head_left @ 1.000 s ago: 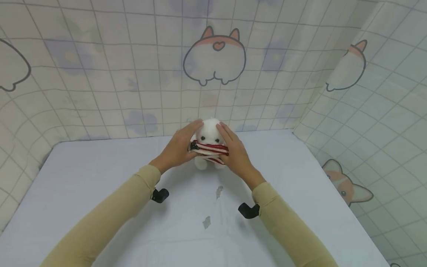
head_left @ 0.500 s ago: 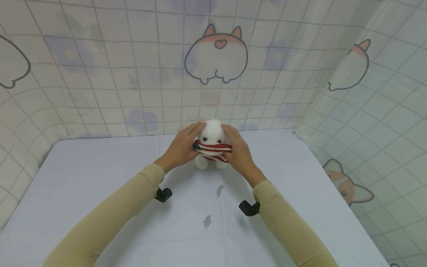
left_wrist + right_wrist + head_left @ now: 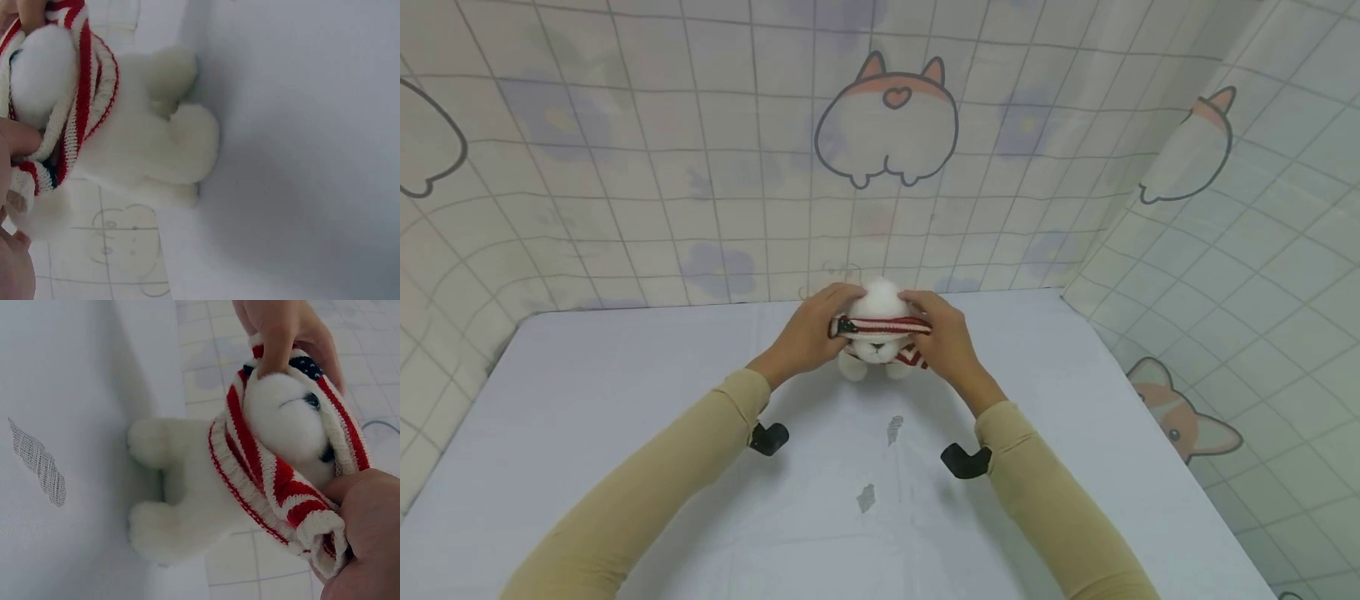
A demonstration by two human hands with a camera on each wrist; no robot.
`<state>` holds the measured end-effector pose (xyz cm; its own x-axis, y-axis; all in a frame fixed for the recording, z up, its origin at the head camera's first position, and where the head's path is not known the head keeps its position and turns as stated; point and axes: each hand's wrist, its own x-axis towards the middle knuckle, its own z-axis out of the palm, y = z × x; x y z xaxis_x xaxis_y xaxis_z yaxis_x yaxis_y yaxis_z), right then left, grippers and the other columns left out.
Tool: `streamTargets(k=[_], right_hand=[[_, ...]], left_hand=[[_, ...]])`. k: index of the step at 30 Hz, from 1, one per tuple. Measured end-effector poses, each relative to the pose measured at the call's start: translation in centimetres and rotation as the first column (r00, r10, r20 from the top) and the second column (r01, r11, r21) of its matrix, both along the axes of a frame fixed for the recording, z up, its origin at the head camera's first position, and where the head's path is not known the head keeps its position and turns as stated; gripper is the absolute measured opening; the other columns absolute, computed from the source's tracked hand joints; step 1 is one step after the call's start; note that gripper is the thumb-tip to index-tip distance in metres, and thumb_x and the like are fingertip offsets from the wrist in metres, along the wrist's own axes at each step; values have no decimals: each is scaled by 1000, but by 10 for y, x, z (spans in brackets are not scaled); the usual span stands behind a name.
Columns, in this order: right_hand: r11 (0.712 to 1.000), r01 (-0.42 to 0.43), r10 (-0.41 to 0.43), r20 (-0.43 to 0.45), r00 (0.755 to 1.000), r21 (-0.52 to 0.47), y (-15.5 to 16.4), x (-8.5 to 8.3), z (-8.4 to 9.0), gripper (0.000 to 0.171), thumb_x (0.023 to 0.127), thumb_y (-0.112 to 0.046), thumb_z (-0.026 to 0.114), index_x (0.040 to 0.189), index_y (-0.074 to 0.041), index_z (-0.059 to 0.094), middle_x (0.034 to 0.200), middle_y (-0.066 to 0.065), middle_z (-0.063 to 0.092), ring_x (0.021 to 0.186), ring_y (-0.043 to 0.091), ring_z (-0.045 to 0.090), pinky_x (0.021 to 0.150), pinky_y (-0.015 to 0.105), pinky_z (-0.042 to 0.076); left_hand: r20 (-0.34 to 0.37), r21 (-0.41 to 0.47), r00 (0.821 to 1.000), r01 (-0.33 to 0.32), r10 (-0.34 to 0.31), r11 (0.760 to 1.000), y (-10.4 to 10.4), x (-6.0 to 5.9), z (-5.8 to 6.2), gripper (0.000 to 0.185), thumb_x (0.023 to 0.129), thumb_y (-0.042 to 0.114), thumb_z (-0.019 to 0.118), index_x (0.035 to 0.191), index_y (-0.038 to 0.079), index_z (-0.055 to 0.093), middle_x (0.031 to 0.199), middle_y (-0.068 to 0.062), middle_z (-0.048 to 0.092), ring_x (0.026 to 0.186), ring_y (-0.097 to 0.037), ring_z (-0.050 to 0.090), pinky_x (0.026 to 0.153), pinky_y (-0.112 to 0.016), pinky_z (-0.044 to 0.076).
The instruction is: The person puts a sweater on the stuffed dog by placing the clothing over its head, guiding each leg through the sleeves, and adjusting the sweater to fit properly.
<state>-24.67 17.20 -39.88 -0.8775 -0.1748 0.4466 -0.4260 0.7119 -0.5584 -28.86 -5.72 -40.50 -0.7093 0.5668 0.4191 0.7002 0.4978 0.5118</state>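
Observation:
A small white plush animal (image 3: 874, 350) stands near the far edge of the white table (image 3: 625, 400). A red-and-white striped knit garment (image 3: 883, 325) is stretched over its head, across the eyes. My left hand (image 3: 808, 333) pinches the garment's left side and my right hand (image 3: 946, 342) pinches its right side. The right wrist view shows the knit (image 3: 281, 481) pulled up around the plush face (image 3: 287, 415), with the plush feet (image 3: 153, 487) on the table. From the left wrist the knit band (image 3: 81, 106) wraps the head and the plush body (image 3: 150, 144) is bare.
A printed grid curtain with cartoon dogs (image 3: 887, 125) hangs behind and to the right of the table. Two small grey marks (image 3: 865, 497) lie on the tabletop in front of the plush. Black wrist camera mounts (image 3: 769, 437) hang under both sleeves.
Both hands have pulled the striped garment up from below the plush's face to over its eyes and head. The plush has stayed in place.

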Motion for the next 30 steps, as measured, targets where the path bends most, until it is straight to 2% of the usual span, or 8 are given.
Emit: streamTargets(k=[4, 8, 16, 19, 24, 27, 30], right_hand=[[998, -12, 16, 58, 998, -67, 1, 0, -1, 43, 83, 11, 63, 122, -8, 62, 125, 12, 64, 119, 28, 60, 99, 41, 51], [993, -11, 26, 119, 993, -118, 2, -1, -2, 42, 82, 15, 59, 118, -7, 64, 121, 13, 66, 117, 28, 62, 96, 41, 53], [997, 25, -10, 195, 981, -76, -2, -3, -5, 33, 84, 10, 60, 109, -10, 69, 116, 10, 70, 109, 28, 66, 87, 42, 56], [997, 19, -1, 223, 975, -78, -3, -3, -5, 30, 84, 8, 57, 104, -9, 70, 109, 11, 71, 97, 25, 67, 79, 38, 57], [996, -5, 29, 267, 963, -92, -4, -1, -4, 28, 82, 7, 55, 101, -8, 71, 104, 11, 72, 85, 21, 64, 69, 31, 53], [995, -20, 47, 286, 957, -97, -4, -2, -4, 27, 83, 6, 55, 103, -7, 69, 105, 12, 71, 86, 22, 63, 70, 31, 53], [993, -22, 61, 337, 940, -118, -5, -2, -5, 30, 85, 3, 53, 112, -7, 64, 114, 12, 67, 94, 24, 65, 76, 35, 55]], left_hand=[[84, 35, 996, 14, -17, 999, -2, -1, -1, 58, 80, -6, 69, 132, 14, 53, 137, -4, 54, 132, -22, 47, 112, -41, 39], [166, 80, 985, 33, -45, 996, -3, 0, -1, 52, 82, -6, 69, 128, 15, 57, 134, -3, 57, 129, -22, 50, 109, -43, 42], [338, 123, 940, 8, -50, 992, -4, 1, -2, 45, 83, -10, 61, 120, 16, 64, 132, -4, 60, 125, -24, 53, 104, -47, 45], [419, 138, 907, -10, -50, 990, -4, 1, -3, 43, 83, -6, 61, 117, 19, 66, 128, -3, 62, 119, -23, 56, 99, -46, 48], [555, 164, 829, -34, -64, 986, -6, -2, -8, 40, 84, 1, 60, 116, 25, 68, 120, 1, 66, 104, -20, 60, 86, -37, 53], [590, 181, 804, -41, -75, 983, -8, -5, -12, 40, 85, 3, 59, 117, 23, 67, 118, -1, 67, 100, -20, 60, 83, -33, 53], [605, 195, 792, -52, -79, 979, -9, -8, -14, 39, 84, 3, 58, 118, 21, 66, 118, -2, 66, 101, -20, 59, 83, -34, 52]])
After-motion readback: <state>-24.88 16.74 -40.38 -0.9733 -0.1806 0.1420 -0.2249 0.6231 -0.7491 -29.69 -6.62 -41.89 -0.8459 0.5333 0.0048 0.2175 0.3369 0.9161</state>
